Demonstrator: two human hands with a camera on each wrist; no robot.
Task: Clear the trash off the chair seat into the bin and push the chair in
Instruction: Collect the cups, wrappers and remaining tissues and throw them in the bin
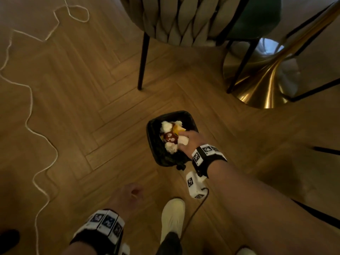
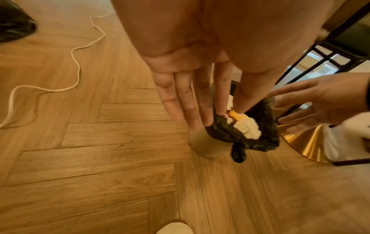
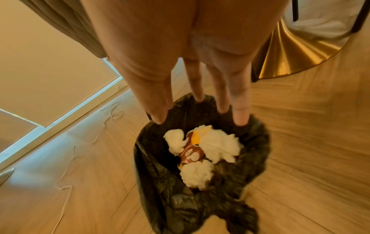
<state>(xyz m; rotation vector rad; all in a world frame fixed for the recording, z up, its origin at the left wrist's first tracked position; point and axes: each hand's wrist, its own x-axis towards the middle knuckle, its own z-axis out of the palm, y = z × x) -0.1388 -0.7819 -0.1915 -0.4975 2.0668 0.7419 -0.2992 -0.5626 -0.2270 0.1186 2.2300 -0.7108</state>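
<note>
floor [image 1: 92, 107]: wood boards in herringbone pattern; carries every item below.
chair [image 1: 184, 21]: grey woven back, thin black legs, at top of head view; seat not visible. a green seat shows just behind it.
brass base [image 1: 263, 85]: flared pedestal foot, right of the chair, black chair legs crossing in front.
cord [image 1: 29, 100]: pale line, looping along the left side of the floor.
bin [image 1: 156, 150]: small, lined with a black bag [image 3: 160, 182] whose knotted tail hangs at the near edge; stands on the floor in front of the chair, well apart from it.
trash, inside the bin: several white crumpled tissues [image 3: 218, 147], 1 red and yellow wrapper [image 3: 192, 153] among them.
right hand [image 1: 191, 142]: over the bin's right rim, fingers [image 3: 158, 101] straight and pointing down into the opening, holding nothing; tips level with the bag's far edge, contact cannot be told.
left hand [image 1: 127, 197]: low in head view, beside the bin, apart from it; fingers [image 2: 180, 95] extended and together, holding nothing.
shoe [image 1: 173, 216]: 1 pale shoe on the floor between the 2 forearms.
wrist bands: black, with printed square markers, 1 per wrist.
</note>
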